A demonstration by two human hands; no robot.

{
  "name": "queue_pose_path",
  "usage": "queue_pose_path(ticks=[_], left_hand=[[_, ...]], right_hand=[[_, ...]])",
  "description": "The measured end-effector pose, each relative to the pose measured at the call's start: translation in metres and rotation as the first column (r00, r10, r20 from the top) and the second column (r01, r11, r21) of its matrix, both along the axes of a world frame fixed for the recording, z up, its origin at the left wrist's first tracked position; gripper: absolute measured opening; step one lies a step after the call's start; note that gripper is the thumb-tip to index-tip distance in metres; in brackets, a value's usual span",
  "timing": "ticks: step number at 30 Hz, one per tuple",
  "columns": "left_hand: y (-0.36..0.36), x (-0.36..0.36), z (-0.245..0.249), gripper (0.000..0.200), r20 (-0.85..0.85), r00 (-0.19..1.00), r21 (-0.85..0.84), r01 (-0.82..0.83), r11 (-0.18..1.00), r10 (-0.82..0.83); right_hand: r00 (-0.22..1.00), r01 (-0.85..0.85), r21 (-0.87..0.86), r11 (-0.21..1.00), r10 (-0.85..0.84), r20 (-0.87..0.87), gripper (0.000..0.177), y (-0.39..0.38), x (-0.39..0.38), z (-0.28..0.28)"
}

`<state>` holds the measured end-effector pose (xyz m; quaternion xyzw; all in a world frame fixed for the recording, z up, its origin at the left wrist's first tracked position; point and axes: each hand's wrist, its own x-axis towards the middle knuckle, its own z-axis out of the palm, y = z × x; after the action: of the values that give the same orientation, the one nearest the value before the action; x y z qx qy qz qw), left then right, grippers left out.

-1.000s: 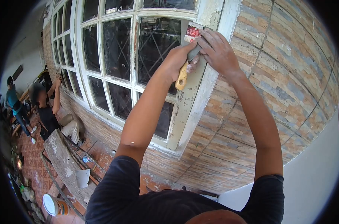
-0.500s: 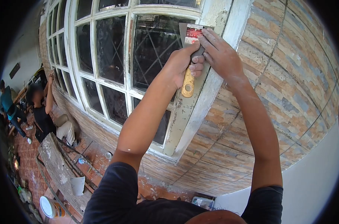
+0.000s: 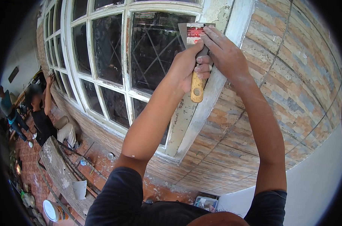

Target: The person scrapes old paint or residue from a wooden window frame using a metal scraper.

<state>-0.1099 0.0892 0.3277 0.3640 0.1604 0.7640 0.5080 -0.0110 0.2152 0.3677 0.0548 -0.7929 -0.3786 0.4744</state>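
A paint scraper (image 3: 197, 84) with a yellow handle and a wide metal blade lies against the cream-painted window frame (image 3: 175, 132), whose paint is chipped. The blade carries a red and white label. My left hand (image 3: 188, 62) is wrapped around the scraper where handle meets blade, its thumb on the blade. My right hand (image 3: 227, 56) rests on the blade's right side with its fingers stretched out flat. The blade's edge points up the frame. Part of the blade is hidden under the fingers.
Left of the scraper are dark window panes (image 3: 156, 56). Stone-patterned wall (image 3: 284, 75) runs along the right. Below left stand a worn wooden plank (image 3: 58, 165), a white bucket (image 3: 50, 209) and a small can (image 3: 110, 156). Another person (image 3: 43, 116) crouches by the window; a second person (image 3: 13, 113) is further back.
The scraper's handle end has swung slightly to the right, and my left hand has turned with it. My right hand keeps its place on the blade. The view has shifted a little.
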Motion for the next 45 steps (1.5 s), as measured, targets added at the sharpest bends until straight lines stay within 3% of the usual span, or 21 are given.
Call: queue_pose_path(ticks=[13,26,29,30,31,32,33,34,45], left_hand=[[0.020,0.009,-0.004,0.022,0.048,0.999,0.133,0.017,0.991,-0.024],[0.023,0.027,-0.005,0.021,0.134,0.991,0.109,-0.033,0.993,0.019],[0.032,0.028,0.003,0.022,0.182,0.983,0.198,-0.046,0.979,0.009],[0.032,0.028,0.011,0.022,0.188,0.982,0.198,-0.051,0.979,0.014],[0.031,0.028,0.011,0.022,0.196,0.980,0.188,-0.057,0.980,0.019],[0.030,0.028,0.009,0.022,0.191,0.981,0.184,-0.053,0.982,0.018],[0.027,0.027,0.005,0.022,0.160,0.987,0.189,-0.063,0.980,0.033],[0.024,0.028,0.001,0.023,0.129,0.990,0.198,-0.075,0.977,0.050],[0.017,0.017,0.002,0.020,0.069,0.998,0.078,-0.016,0.997,0.010]], right_hand=[[1.000,0.004,-0.085,0.996,-0.004,0.001,0.043,0.003,0.001,-0.003],[0.997,0.013,-0.134,0.991,-0.003,0.074,0.046,0.000,0.010,-0.001],[0.996,-0.011,-0.210,0.978,0.028,0.079,0.045,-0.016,0.009,0.007],[0.979,-0.128,-0.656,0.744,0.201,0.037,0.047,-0.040,0.009,0.013],[0.943,-0.187,-0.935,0.302,0.323,-0.084,0.049,-0.053,0.010,0.013],[0.943,-0.191,-0.935,0.297,0.320,-0.091,0.049,-0.039,0.010,0.010],[0.978,-0.158,-0.607,0.779,0.208,0.012,0.047,-0.015,0.008,0.007],[0.998,-0.050,-0.073,0.996,0.052,0.034,0.046,-0.006,0.006,0.006],[0.999,-0.040,-0.006,0.999,0.040,-0.021,0.043,0.001,0.006,0.000]])
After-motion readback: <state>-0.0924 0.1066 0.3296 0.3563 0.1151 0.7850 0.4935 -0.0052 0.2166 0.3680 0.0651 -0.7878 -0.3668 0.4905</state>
